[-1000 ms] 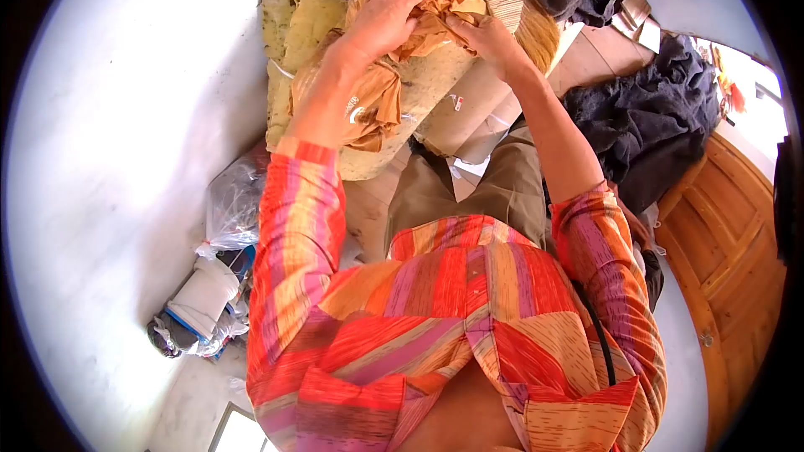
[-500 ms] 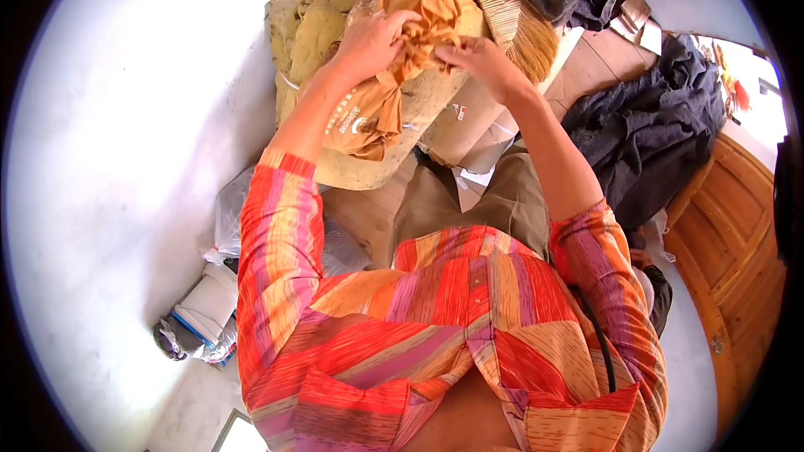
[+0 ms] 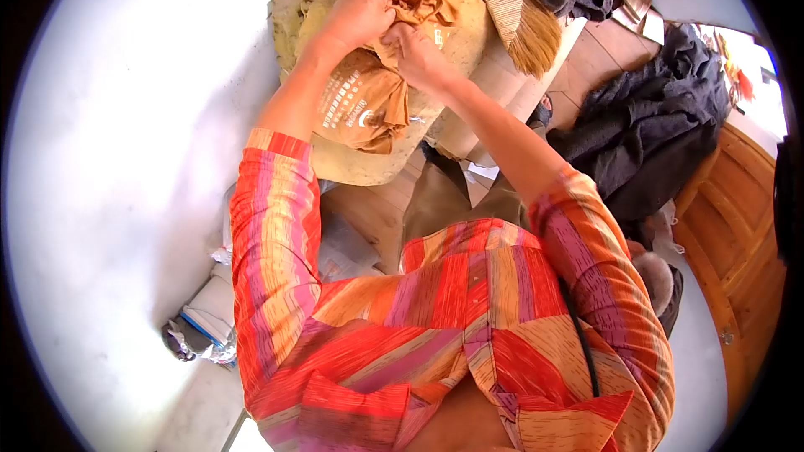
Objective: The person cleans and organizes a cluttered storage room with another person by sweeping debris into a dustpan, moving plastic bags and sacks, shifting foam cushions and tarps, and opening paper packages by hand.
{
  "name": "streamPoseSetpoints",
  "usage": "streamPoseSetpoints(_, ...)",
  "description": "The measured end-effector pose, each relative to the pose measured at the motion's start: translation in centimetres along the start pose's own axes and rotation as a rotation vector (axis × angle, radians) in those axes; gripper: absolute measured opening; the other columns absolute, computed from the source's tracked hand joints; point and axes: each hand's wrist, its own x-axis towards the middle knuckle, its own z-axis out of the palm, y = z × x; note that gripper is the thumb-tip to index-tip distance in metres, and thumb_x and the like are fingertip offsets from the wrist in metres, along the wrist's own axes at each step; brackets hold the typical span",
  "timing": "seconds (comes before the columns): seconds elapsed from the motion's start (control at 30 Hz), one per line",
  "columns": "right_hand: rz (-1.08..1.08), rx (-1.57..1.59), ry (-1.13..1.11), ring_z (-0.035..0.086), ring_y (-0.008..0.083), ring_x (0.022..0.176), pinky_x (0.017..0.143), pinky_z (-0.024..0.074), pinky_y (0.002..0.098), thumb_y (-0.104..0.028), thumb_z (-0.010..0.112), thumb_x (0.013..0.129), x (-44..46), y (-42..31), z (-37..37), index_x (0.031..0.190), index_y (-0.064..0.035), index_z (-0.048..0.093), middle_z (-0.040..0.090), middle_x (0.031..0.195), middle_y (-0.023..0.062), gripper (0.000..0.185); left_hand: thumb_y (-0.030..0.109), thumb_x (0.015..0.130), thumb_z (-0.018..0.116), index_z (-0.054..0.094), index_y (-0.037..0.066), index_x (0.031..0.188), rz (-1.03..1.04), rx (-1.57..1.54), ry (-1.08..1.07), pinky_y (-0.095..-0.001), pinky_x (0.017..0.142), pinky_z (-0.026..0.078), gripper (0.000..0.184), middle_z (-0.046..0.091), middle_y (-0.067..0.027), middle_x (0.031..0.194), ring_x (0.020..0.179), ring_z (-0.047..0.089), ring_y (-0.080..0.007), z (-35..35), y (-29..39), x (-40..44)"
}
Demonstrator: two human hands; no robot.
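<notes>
A crumpled orange-brown bag with white printing (image 3: 368,100) lies over a stained yellowish padded sheet (image 3: 381,169). My left hand (image 3: 362,17) has its fingers closed on the bag's bunched upper part. Right beside it, my right hand (image 3: 423,59) pinches the bag close to the left fingertips. The gathered folds hide most of the fingertips, and what is inside the bag cannot be seen.
A straw broom (image 3: 532,33) lies to the right of the bag. Dark cloth (image 3: 645,125) is heaped on the tiled floor, near a wooden door (image 3: 720,218). A white wall (image 3: 142,117) rises on the left. Wrapped bundles (image 3: 205,318) sit at its foot.
My right hand has moved left and slightly down, close to my left hand. My left hand has shifted a little upward. More of the bag's white printing shows.
</notes>
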Motion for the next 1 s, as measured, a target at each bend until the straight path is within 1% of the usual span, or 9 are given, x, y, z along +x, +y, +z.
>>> streamPoseSetpoints(0.1, 0.183, -0.077, 0.002, 0.055, 0.0284, 0.09, 0.076, 0.0443, 0.036, -0.007, 0.041, 0.083, 1.9, 2.7, 1.3, 0.101, -0.0009, 0.053, 0.056, 0.1, 0.0159, 0.022, 0.008, 0.071, 0.052, 0.061, 0.011, 0.098, -0.071, 0.049, -0.156, -0.0365, 0.073, 0.047, 0.029, 0.061, -0.0119, 0.092, 0.081, 0.058, -0.0275, 0.9, -0.5, -0.6)
streamPoseSetpoints(0.13, 0.254, -0.582, -0.315, 0.054, 0.0269, 0.096, 0.078, 0.045, 0.0356, -0.011, 0.043, 0.083, 2.4, 2.3, 1.1, 0.107, -0.0027, 0.05, 0.054, 0.108, 0.0143, 0.027, 0.007, 0.071, 0.052, 0.06, 0.01, 0.1, 0.018, 0.083, -0.066, -0.0344, 0.072, 0.047, 0.03, 0.06, -0.0119, 0.092, 0.079, 0.058, -0.0261, 1.2, -0.8, -1.0)
streamPoseSetpoints(0.23, 0.326, -0.595, -0.239, 0.054, 0.0246, 0.101, 0.08, 0.0448, 0.0347, -0.02, 0.045, 0.084, 2.6, 1.4, 2.2, 0.113, -0.009, 0.051, 0.055, 0.112, 0.0098, 0.032, 0.006, 0.072, 0.051, 0.058, 0.011, 0.103, 0.053, 0.086, -0.006, -0.0331, 0.073, 0.047, 0.033, 0.06, -0.0124, 0.09, 0.08, 0.057, -0.0259, 2.2, -0.4, -2.3)
streamPoseSetpoints(0.27, 0.247, -0.868, -0.381, 0.051, 0.0233, 0.106, 0.082, 0.0443, 0.0333, -0.019, 0.045, 0.084, 3.1, 1.7, 2.8, 0.118, -0.0083, 0.048, 0.052, 0.116, 0.0081, 0.036, 0.007, 0.071, 0.052, 0.059, 0.013, 0.101, 0.024, 0.046, 0.041, -0.0337, 0.073, 0.047, 0.031, 0.061, -0.0102, 0.091, 0.079, 0.058, -0.0254, 2.2, 0.3, -2.0)
streamPoseSetpoints(0.3, 0.046, -0.98, -0.288, 0.052, 0.0243, 0.102, 0.083, 0.0436, 0.0342, -0.006, 0.056, 0.075, 3.1, 2.5, 3.8, 0.117, -0.0096, 0.048, 0.051, 0.116, 0.0101, 0.043, 0.007, 0.071, 0.052, 0.061, 0.015, 0.098, -0.005, 0.007, 0.089, -0.0343, 0.073, 0.047, 0.03, 0.062, -0.008, 0.091, 0.079, 0.058, -0.0249, 2.1, 0.7, -1.7)
streamPoseSetpoints(0.47, 0.087, -0.877, -0.287, 0.049, 0.0225, 0.105, 0.086, 0.0411, 0.0328, -0.012, 0.05, 0.078, 6.6, 4.4, 3.3, 0.119, -0.011, 0.045, 0.047, 0.12, 0.0089, 0.041, 0.002, 0.071, 0.054, 0.059, 0.013, 0.099, -0.17, -0.131, -0.054, -0.0352, 0.075, 0.046, 0.031, 0.059, -0.0074, 0.08, 0.082, 0.055, -0.0235, 1.6, 3.6, -1.4)
streamPoseSetpoints(0.5, 0.106, -0.867, -0.291, 0.048, 0.0222, 0.106, 0.087, 0.0406, 0.0325, -0.014, 0.049, 0.079, 7.1, 4.6, 3.3, 0.12, -0.0113, 0.045, 0.047, 0.12, 0.0086, 0.041, 0.002, 0.071, 0.054, 0.058, 0.012, 0.1, 0.099, 0.02, 0.228, -0.0356, 0.075, 0.045, 0.031, 0.059, -0.0079, 0.082, 0.081, 0.055, -0.0246, 2.8, 2.6, -1.4)
streamPoseSetpoints(0.83, 0.108, -0.877, -0.244, 0.041, 0.0187, 0.112, 0.092, 0.0357, 0.0297, -0.026, 0.038, 0.086, 7.1, 6.5, 1.8, 0.125, -0.0142, 0.039, 0.04, 0.127, 0.0061, 0.04, 0.009, 0.069, 0.056, 0.059, 0.016, 0.1, 0.027, -0.084, 0.223, -0.0341, 0.065, 0.046, 0.032, 0.058, -0.0086, 0.075, 0.071, 0.057, -0.0244, 4.0, 1.1, -0.2)
streamPoseSetpoints(1.0, 0.412, -0.928, -0.229, 0.038, 0.017, 0.115, 0.095, 0.0332, 0.0283, -0.032, 0.032, 0.09, 7.3, 11.2, -0.6, 0.127, -0.0157, 0.036, 0.037, 0.13, 0.0048, 0.041, 0.011, 0.072, 0.057, 0.06, 0.012, 0.096, -0.043, -0.118, 0.122, -0.0348, 0.07, 0.047, 0.024, 0.06, -0.0095, 0.086, 0.079, 0.057, -0.0272, 2.7, 0.4, -0.2)
